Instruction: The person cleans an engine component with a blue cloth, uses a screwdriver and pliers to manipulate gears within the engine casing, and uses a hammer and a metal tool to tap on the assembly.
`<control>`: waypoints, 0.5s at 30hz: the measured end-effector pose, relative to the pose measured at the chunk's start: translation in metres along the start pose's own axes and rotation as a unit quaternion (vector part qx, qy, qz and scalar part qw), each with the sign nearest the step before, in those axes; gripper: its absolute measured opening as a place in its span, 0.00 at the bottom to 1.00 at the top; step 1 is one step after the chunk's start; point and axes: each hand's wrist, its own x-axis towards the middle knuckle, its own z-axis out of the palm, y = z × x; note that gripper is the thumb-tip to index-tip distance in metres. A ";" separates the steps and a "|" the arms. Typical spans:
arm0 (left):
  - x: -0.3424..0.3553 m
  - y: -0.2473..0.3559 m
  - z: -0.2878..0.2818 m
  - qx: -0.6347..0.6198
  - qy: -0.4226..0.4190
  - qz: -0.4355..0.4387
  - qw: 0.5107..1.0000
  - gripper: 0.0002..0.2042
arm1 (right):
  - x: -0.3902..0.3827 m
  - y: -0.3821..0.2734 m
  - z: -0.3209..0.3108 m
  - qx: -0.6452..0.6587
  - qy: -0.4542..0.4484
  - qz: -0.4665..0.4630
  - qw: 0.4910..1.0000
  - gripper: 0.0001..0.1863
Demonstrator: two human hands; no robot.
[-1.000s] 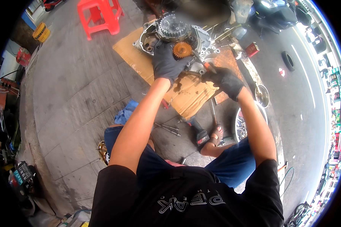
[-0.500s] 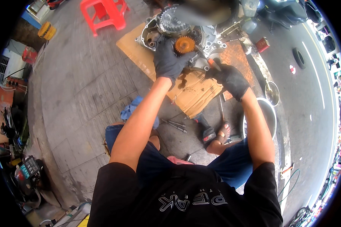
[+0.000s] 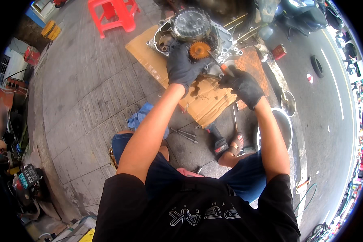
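Note:
My left hand [image 3: 181,70], in a black glove, is closed on the lower left of a silver engine casing [image 3: 224,40], just below an orange gear [image 3: 199,50], with its thumb reaching rightward; what its fingers grip is hidden. A large toothed metal disc [image 3: 190,23] sits above the gear. My right hand [image 3: 244,86], also gloved, grips an orange-handled screwdriver [image 3: 226,69] whose shaft points up-left to the right edge of the gear; its tip is too small to make out. The casing rests on oil-stained cardboard [image 3: 207,107].
A red stool [image 3: 128,23] stands upper left. A rusty plate [image 3: 250,60], red can [image 3: 279,51] and metal bowl [image 3: 288,103] lie rightward, near the road. Below are a power drill [image 3: 215,137], blue cloth [image 3: 141,117], long bolts [image 3: 183,135] and a white-rimmed basin [image 3: 274,129] by my foot.
The head view has shifted slightly since a second ago. Both hands hold nearly the same places on the casing and screwdriver, with only small movements.

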 end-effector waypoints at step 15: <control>0.004 -0.013 0.004 0.047 0.027 0.014 0.998 0.25 | 0.002 0.001 0.003 0.051 -0.001 0.068 0.996 0.21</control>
